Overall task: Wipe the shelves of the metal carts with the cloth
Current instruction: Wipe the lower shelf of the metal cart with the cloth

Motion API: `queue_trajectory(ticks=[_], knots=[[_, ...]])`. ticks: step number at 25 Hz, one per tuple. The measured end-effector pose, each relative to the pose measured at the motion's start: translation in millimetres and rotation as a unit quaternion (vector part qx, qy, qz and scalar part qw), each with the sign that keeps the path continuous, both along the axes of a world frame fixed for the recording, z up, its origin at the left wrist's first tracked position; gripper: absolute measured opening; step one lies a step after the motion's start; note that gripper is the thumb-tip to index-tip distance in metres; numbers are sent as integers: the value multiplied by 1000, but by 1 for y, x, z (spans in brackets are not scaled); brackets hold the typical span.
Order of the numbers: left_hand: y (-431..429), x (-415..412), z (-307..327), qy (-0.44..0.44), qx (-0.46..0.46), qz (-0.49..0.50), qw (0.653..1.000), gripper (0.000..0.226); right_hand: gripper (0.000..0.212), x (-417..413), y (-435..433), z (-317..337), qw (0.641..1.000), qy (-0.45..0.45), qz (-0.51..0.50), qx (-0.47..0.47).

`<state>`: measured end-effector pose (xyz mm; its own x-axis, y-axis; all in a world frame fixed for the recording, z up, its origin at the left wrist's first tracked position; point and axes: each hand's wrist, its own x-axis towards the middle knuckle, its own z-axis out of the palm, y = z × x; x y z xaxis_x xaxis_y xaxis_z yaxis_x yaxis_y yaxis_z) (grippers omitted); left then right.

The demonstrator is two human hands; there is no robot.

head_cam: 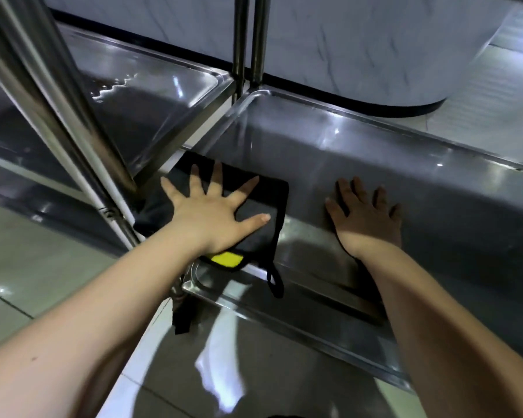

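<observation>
A dark cloth (264, 200) with a yellow patch and a hanging loop lies flat on the low shelf of the right metal cart (390, 164), at its near left corner. My left hand (215, 209) presses on the cloth with fingers spread straight. My right hand (366, 215) rests flat on the bare shelf to the right of the cloth, fingers extended and in shadow. A second metal cart shelf (151, 95) stands to the left, with water streaks on it.
Shiny cart posts (58, 101) slant across the left side, and two upright posts (249, 40) stand where the carts meet. A marbled wall with a black base strip (390, 108) runs behind. Glossy tiled floor (27, 267) lies below.
</observation>
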<state>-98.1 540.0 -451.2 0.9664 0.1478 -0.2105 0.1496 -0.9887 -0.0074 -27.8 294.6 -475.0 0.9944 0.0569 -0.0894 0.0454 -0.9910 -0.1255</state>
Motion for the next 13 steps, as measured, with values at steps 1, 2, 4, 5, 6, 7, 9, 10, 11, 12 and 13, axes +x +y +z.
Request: queue_trajectory(ticks=[1, 2, 4, 5, 6, 7, 9, 10, 11, 12, 13], knots=[[1, 24, -2, -13, 2, -9, 1000, 73, 60, 1, 0, 0, 1000, 0, 0, -4], [2, 50, -3, -28, 4, -23, 999, 72, 61, 2, 1, 0, 1000, 0, 1, -10], [1, 106, -5, -55, 5, -51, 997, 73, 61, 2, 1, 0, 1000, 2, 4, -15], [0, 130, -5, -58, 6, -56, 997, 74, 61, 1, 2, -1, 1000, 3, 5, -13], [-3, 148, -6, -56, 10, -56, 997, 74, 61, -1, 2, -2, 1000, 4, 8, -12], [-8, 162, -5, -53, 17, -52, 997, 75, 61, -2, 1, -3, 1000, 5, 10, -14], [-13, 182, -10, -48, 30, -45, 997, 76, 60, 0, 1, -9, 1000, -1, 10, -11], [-15, 184, -9, -45, 29, -40, 998, 77, 60, 2, 1, -7, 1000, -6, 9, -13], [-15, 182, -7, -47, 24, -37, 998, 77, 59, 5, 1, -5, 1000, -14, 8, -13], [-15, 175, -4, -50, 16, -35, 998, 78, 59, 7, 1, -4, 1000, -17, 7, -12], [-16, 161, -2, -46, 5, -37, 998, 78, 59, 7, 1, -3, 1000, -12, 7, -10]])
